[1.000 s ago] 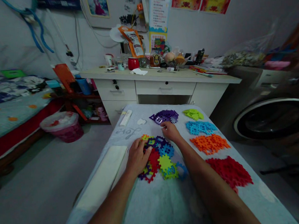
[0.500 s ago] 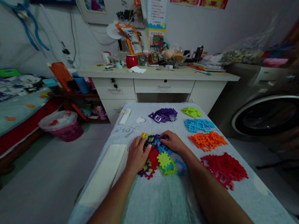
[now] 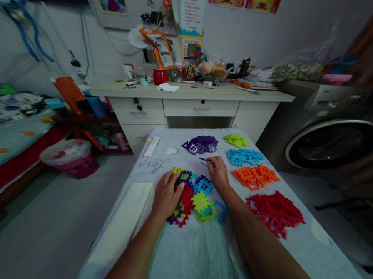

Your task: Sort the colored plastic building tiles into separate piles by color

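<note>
A mixed pile of plastic interlocking tiles (image 3: 186,200), in red, purple, yellow-green and blue, lies on the cloth-covered table. My left hand (image 3: 168,193) rests on the pile's left side with its fingers spread. My right hand (image 3: 218,173) is just right of the pile, pinching a purple interlocking tile (image 3: 203,159) seen nearly edge-on. Beyond it lies a heap of purple tiles (image 3: 201,144). Down the right side run separate heaps of yellow-green tiles (image 3: 235,140), blue tiles (image 3: 244,156), orange tiles (image 3: 255,176) and red tiles (image 3: 276,212).
A long pale box-like object (image 3: 123,220) lies along the table's left edge, with a small white strip (image 3: 152,147) farther back. Behind stands a cluttered desk (image 3: 184,89). A washing machine (image 3: 329,128) is at the right, a pink bin (image 3: 70,160) at the left.
My right hand has lifted off the pile and moved up and right with a purple tile in its fingers. My left hand stays on the pile. The view has shifted slightly.
</note>
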Motion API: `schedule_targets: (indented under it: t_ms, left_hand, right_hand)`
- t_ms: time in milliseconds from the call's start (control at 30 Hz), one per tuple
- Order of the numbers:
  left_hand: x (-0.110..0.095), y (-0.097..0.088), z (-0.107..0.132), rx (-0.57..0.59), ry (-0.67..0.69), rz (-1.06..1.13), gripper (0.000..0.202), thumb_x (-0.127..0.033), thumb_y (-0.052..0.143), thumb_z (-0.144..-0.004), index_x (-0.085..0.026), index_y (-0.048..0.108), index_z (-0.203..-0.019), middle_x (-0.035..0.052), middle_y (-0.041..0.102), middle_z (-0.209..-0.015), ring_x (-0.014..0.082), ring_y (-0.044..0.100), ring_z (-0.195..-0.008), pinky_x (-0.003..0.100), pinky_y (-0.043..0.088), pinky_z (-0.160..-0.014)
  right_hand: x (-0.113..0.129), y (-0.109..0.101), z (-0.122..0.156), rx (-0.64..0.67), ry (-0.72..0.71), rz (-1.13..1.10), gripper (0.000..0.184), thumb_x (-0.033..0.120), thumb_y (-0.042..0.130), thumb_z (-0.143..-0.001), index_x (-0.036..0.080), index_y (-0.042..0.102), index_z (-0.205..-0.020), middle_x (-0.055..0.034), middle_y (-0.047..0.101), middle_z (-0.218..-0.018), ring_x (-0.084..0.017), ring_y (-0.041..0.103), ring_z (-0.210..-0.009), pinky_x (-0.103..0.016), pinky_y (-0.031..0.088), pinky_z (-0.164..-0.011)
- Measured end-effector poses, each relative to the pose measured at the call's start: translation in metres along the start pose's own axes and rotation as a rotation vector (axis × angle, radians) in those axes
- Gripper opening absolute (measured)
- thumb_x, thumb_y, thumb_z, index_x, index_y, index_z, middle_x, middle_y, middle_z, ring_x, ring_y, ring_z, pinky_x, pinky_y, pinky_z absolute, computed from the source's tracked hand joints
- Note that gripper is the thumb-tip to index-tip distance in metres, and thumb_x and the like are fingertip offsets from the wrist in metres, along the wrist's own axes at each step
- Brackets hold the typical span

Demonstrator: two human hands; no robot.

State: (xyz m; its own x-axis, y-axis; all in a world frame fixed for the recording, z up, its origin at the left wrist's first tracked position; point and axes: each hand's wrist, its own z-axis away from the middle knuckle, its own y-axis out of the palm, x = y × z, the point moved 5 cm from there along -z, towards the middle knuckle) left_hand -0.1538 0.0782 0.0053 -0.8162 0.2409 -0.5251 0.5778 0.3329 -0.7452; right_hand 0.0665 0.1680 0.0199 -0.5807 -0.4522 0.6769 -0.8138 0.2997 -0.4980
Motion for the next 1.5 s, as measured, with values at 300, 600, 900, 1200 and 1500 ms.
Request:
schedule_targets:
  t_ms: [300,600,900,1200,1500]
  left_hand:
    - [0.000,-0.002,0.000,0.009,-0.005,0.019,0.041,-0.043,0.044,-0.095,-0.022,0.058,-0.127,0.0107,0.053,-0.138,0.0258,0.048,-0.130,0.049,0.040,-0.110]
    - [0.000,-0.002,0.001,0.004,-0.003,0.016,0.040,-0.042,0.044,-0.095,-0.022,0.059,-0.125,0.0104,0.053,-0.138,0.0262,0.048,-0.129,0.049,0.040,-0.110]
    - [-0.003,-0.004,0.000,0.001,-0.009,0.021,0.040,-0.043,0.046,-0.094,-0.022,0.059,-0.126,0.0103,0.055,-0.133,0.0256,0.050,-0.126,0.049,0.041,-0.109]
    - [-0.001,-0.002,0.001,0.022,-0.023,0.012,0.040,-0.043,0.044,-0.095,-0.020,0.059,-0.125,0.0115,0.053,-0.137,0.0260,0.049,-0.128,0.050,0.040,-0.109]
    - [-0.002,-0.003,0.001,0.007,-0.027,0.025,0.041,-0.043,0.046,-0.094,-0.021,0.060,-0.126,0.0113,0.053,-0.137,0.0268,0.048,-0.129,0.050,0.040,-0.109]
  right_hand:
    - [-0.011,0.013,0.004,0.170,0.033,0.212,0.046,0.006,0.051,-0.070,0.016,0.062,-0.114,-0.0121,0.059,-0.121,-0.026,0.051,-0.115,-0.041,0.039,-0.104]
    - [-0.018,0.014,0.003,0.297,0.120,0.222,0.044,0.008,0.057,-0.073,0.021,0.062,-0.115,-0.0095,0.065,-0.119,-0.028,0.053,-0.109,-0.043,0.039,-0.097]
    - [-0.027,0.010,-0.040,0.048,0.098,0.061,0.016,0.017,0.056,-0.073,0.020,0.060,-0.088,-0.0081,0.062,-0.109,-0.019,0.057,-0.087,-0.036,0.047,-0.086]
    - [-0.038,0.040,-0.065,-0.036,0.124,0.063,0.020,0.011,0.057,-0.072,0.017,0.065,-0.090,-0.0139,0.057,-0.124,-0.025,0.051,-0.119,-0.044,0.040,-0.106]
    - [-0.023,0.026,-0.045,0.116,0.104,0.102,0.031,0.009,0.052,-0.077,0.016,0.068,-0.103,-0.0140,0.060,-0.125,-0.024,0.055,-0.116,-0.043,0.042,-0.104]
